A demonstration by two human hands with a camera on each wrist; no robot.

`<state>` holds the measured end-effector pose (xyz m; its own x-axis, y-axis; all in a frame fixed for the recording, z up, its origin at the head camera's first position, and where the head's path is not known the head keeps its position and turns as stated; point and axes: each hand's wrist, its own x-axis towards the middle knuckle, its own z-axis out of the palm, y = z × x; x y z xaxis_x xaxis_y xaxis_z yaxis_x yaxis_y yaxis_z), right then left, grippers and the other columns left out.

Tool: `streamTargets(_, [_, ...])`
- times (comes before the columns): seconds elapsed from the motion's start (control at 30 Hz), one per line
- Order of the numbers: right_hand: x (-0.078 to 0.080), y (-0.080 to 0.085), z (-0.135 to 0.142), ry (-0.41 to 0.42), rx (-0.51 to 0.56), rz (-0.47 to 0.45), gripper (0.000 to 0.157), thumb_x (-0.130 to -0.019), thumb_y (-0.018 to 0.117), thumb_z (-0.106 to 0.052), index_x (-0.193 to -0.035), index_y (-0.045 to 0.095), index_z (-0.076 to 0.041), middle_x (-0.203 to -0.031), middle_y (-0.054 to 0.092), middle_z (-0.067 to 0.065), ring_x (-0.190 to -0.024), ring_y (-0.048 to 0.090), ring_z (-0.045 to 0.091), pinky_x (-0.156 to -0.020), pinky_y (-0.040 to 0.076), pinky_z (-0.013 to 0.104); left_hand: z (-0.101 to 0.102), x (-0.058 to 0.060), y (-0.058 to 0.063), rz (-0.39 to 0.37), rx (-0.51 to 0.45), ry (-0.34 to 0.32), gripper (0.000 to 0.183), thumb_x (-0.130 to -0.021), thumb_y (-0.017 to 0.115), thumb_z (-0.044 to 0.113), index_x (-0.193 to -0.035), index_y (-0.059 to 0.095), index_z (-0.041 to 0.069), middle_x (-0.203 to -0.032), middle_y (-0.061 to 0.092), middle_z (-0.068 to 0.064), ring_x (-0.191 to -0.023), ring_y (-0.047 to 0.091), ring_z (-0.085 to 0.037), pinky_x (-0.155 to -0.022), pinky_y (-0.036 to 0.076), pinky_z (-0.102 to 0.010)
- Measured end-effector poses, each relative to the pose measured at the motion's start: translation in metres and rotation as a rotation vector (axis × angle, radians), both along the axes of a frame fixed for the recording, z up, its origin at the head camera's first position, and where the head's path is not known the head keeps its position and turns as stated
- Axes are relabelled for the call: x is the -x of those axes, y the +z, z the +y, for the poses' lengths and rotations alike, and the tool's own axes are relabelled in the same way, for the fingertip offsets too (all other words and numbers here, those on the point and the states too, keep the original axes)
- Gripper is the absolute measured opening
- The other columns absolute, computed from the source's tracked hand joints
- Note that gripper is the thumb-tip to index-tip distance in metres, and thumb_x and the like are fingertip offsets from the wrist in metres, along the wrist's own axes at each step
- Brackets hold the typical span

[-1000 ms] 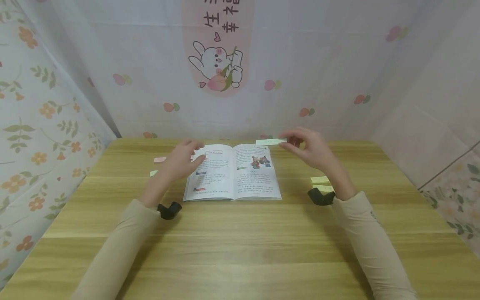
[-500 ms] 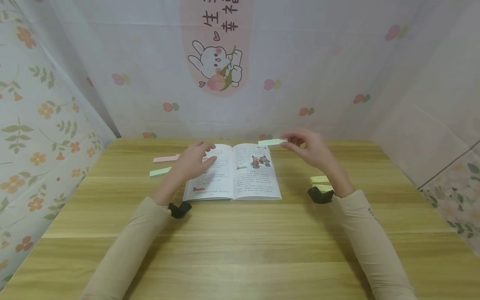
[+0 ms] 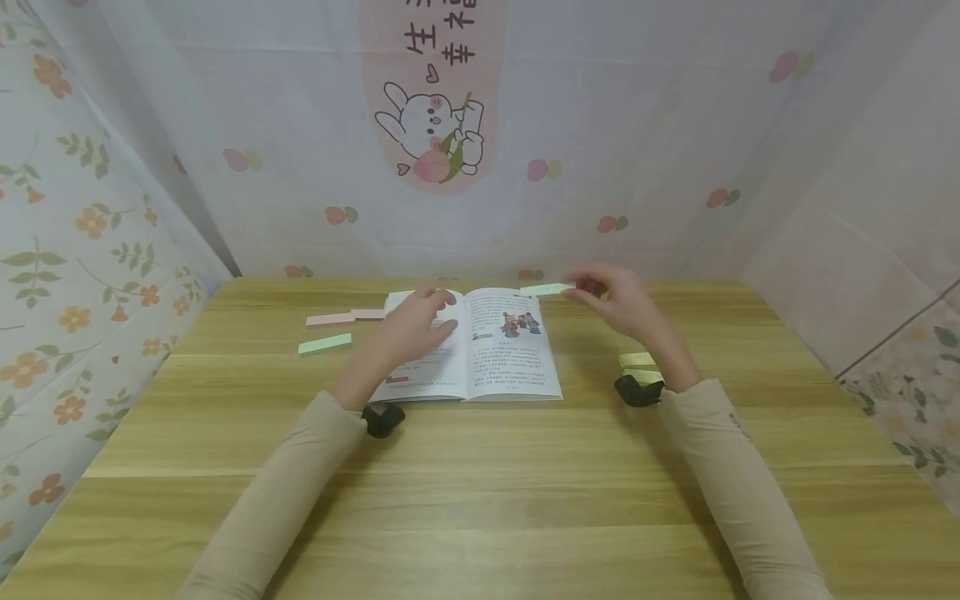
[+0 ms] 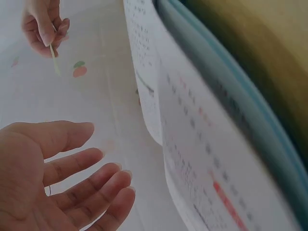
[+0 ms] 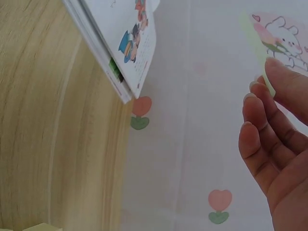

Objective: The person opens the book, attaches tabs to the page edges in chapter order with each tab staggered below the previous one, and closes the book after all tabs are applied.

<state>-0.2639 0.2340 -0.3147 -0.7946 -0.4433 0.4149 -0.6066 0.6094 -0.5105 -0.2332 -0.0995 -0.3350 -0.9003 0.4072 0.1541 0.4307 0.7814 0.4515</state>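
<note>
An open book [image 3: 513,358] lies on the table, with print on both pages and a coloured picture on the right one. Over its left page hovers my left hand [image 3: 420,325], fingers loosely bent and holding nothing; the left wrist view shows the same hand [image 4: 72,178] with its fingers spread. Between thumb and fingertips my right hand [image 3: 611,296] pinches one end of a pale green sticky note strip [image 3: 547,289]. The strip's free end points left, over the book's top right corner. In the right wrist view this strip [image 5: 269,82] is seen nearly edge-on.
Left of the book lie two pink strips [image 3: 330,319] end to end and a green strip [image 3: 325,343]. Yellow strips [image 3: 637,360] lie to the right, partly behind the right wrist's black band [image 3: 637,390]. A printed curtain [image 3: 645,125] hangs behind the wooden table [image 3: 480,500].
My left hand has moved right, from the book's left edge to over the left page, uncovering the pink and green strips. The right hand's strip has shifted slightly right and down.
</note>
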Motion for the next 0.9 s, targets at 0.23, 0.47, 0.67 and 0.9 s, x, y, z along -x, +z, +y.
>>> streamTargets(0.23, [0.005,-0.007,0.003,-0.014,-0.002,-0.029,0.022,-0.094,0.073,-0.012,-0.113,0.072,-0.001,-0.092,0.069,0.016,-0.077,0.061,0.025,-0.067,0.047,0.024,0.017,-0.003,-0.005,0.001,0.072,-0.025,0.040,-0.100,0.061,0.020,-0.135,0.058,0.002,-0.130,0.057,-0.018,-0.111,0.060,-0.030,-0.093,0.053,-0.043])
streamTargets(0.47, [0.009,-0.011,0.005,-0.010,-0.004,-0.035,0.023,-0.094,0.073,-0.012,-0.113,0.072,0.000,-0.089,0.069,0.011,-0.077,0.060,0.021,-0.068,0.047,0.024,0.034,-0.007,-0.007,0.015,0.141,-0.056,0.041,-0.101,0.061,0.019,-0.137,0.057,0.001,-0.129,0.056,-0.019,-0.108,0.059,-0.029,-0.088,0.054,-0.040])
streamTargets(0.67, [0.009,-0.012,0.007,-0.012,-0.018,-0.080,0.022,-0.093,0.073,-0.010,-0.114,0.072,0.000,-0.091,0.069,0.013,-0.078,0.059,0.022,-0.069,0.047,0.027,0.046,-0.008,-0.009,-0.013,0.176,-0.073,0.041,-0.100,0.062,0.018,-0.137,0.058,0.001,-0.126,0.057,-0.018,-0.103,0.057,-0.025,-0.084,0.055,-0.039])
streamTargets(0.9, [0.011,-0.013,0.007,-0.030,-0.067,-0.147,0.024,-0.095,0.072,-0.014,-0.116,0.071,-0.001,-0.095,0.070,0.011,-0.084,0.060,0.022,-0.075,0.050,0.033,0.056,-0.006,-0.013,-0.033,0.215,-0.076,0.038,-0.100,0.063,0.018,-0.134,0.060,0.002,-0.122,0.058,-0.017,-0.102,0.057,-0.024,-0.089,0.054,-0.038])
